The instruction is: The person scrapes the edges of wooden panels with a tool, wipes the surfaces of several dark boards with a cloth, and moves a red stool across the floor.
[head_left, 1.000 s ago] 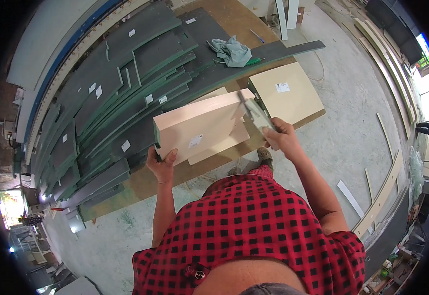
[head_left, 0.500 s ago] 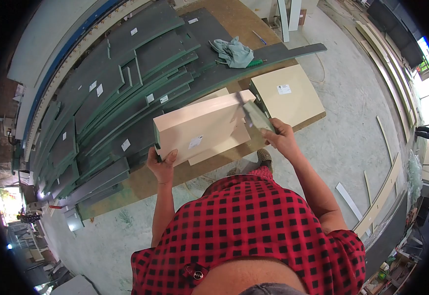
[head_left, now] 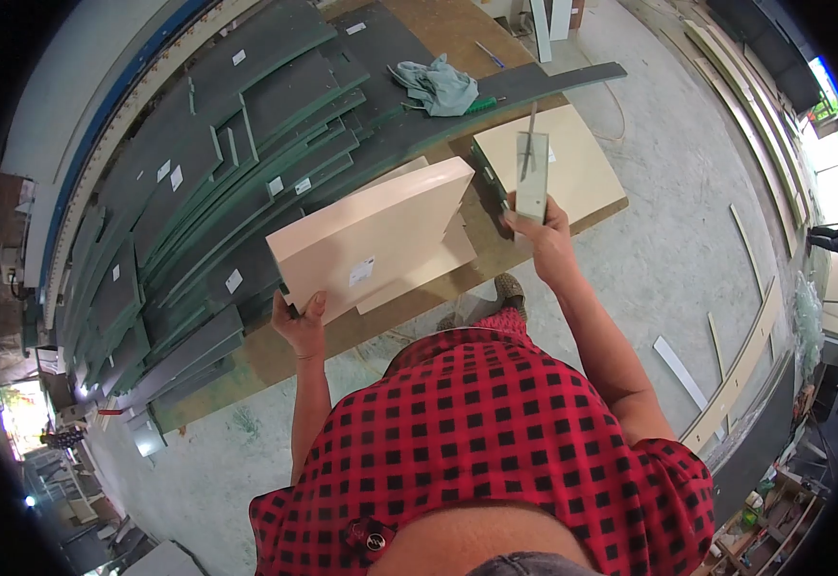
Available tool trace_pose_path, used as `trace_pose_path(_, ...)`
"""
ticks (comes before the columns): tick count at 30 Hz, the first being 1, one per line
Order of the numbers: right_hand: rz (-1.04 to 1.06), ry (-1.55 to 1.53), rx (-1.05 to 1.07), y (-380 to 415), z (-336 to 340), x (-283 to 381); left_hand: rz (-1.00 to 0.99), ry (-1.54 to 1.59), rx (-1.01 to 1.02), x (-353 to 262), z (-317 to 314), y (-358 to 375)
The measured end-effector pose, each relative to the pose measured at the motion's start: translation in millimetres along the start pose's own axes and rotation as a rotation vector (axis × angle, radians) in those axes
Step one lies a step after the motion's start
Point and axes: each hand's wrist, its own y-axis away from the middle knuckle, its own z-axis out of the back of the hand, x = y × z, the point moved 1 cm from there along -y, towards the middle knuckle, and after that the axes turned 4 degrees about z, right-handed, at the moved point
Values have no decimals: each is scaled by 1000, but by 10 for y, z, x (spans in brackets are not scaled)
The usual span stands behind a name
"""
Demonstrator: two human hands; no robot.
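My left hand (head_left: 302, 324) is closed on the lower left corner of a stack of pale beige boards (head_left: 380, 230), held tilted on edge above the table. A white label (head_left: 362, 271) is stuck on its near face. My right hand (head_left: 546, 235) grips a flat rectangular greyish piece (head_left: 532, 178), upright, with a thin dark strip along it and above its top; its exact kind I cannot make out. That piece is apart from the boards, in front of another beige board stack (head_left: 582, 158) on the table.
Dark green-edged panels (head_left: 275, 144) lie piled on the left of the brown table (head_left: 308, 346). A grey-green cloth (head_left: 438, 86), a green-handled tool (head_left: 482, 104) and a blue pen (head_left: 489, 54) lie at the back. Long strips (head_left: 745, 250) rest on the floor at right, near another person (head_left: 832, 238).
My right hand has moved away from the right end of the boards and turned the flat piece upright. The boards in my left hand have shifted slightly left and stand more tilted.
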Motion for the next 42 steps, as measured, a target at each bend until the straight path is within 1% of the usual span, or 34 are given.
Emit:
trace_pose_path(1, 33, 0, 88, -21, -41, 48, 48, 45, -10, -11, -13, 19)
trace_pose_path(2, 30, 1, 84, -37, -85, 29, 51, 44, -7, 8, -15, 23)
trace_pose_path(4, 110, -11, 189, -48, -209, -11, -33, 15, 5, 30, 3, 17)
trace_pose_path(5, -16, 112, 222, -25, -253, 2, -32, 13, 6, 21, -4, 23)
trace_pose_path(6, -17, 111, 222, -32, -296, -47, -38, 9, 10, 0, -16, 30)
trace_pose_path(8, 391, 334, 240, -50, -372, -115, -44, 3, 13, -54, -31, 40)
trace_pose_path(9, 417, 497, 337, -65, -351, -114, -42, -14, 20, -78, -35, 46)
trace_pose_path(10, 414, 495, 336, -38, -371, -87, -39, -32, 29, -89, -33, 56)
trace_pose_path(12, 521, 715, 407, 78, -468, -23, -67, -69, 19, 42, 33, 50)
trace_pose_path(13, 576, 710, 432, 126, -519, 23, -97, -100, 6, 41, 21, 44)
trace_pose_path(14, 573, 711, 427, 165, -551, 60, -97, -99, 12, 31, 9, 60)
trace_pose_path(16, 616, 705, 507, 238, -623, 131, -32, -52, 16, -23, -8, 86)
trace_pose_path(18, 621, 695, 525, 303, -697, 200, -46, -60, 20, 4, 8, 81)
trace_pose_path(20, 653, 666, 592, 346, -737, 252, -59, -66, 25, -1, 1, 86)
trace_pose_path(22, 658, 620, 592, 352, -733, 258, -25, -20, 38, -28, -13, 99)
trace_pose_path(24, 664, 573, 594, 339, -715, 261, -58, -55, 36, 32, 23, 91)
trace_pose_path(25, 654, 580, 585, 313, -674, 255, -89, -90, 35, 12, 17, 83)
trace_pose_path(27, 646, 588, 580, 273, -587, 239, -68, -60, 22, -45, -31, 97)
trace_pose_path(29, 608, 630, 494, 231, -482, 198, -48, -30, 4, -89, -57, 105)
trace_pose_path(30, 610, 629, 501, 203, -427, 172, -48, -25, 22, -94, -53, 106)
trace_pose_path(32, 535, 619, 426, 128, -289, 80, -48, -22, 34, -50, -22, 95)
trace_pose_path(33, 470, 578, 409, 84, -213, -24, -100, -81, 18, 31, 14, 84)
trace_pose_path(34, 471, 578, 413, 53, -167, -65, -152, -139, 2, 53, 26, 77)
trace_pose_path(35, 464, 589, 385, 26, -124, -97, -152, -139, -1, 69, 37, 79)
trace_pose_path(37, 456, 602, 361, 16, -116, -97, -74, -80, 16, 63, 29, 82)
trace_pose_path(39, 529, 706, 434, 81, -185, -9, -54, -67, 12, -9, -6, 96)
trace_pose_path(40, 528, 705, 436, 127, -244, 28, -38, -52, 13, -41, -19, 98)
trace_pose_path(42, 573, 676, 528, 245, -412, 111, -58, -69, 14, -20, 0, 84)
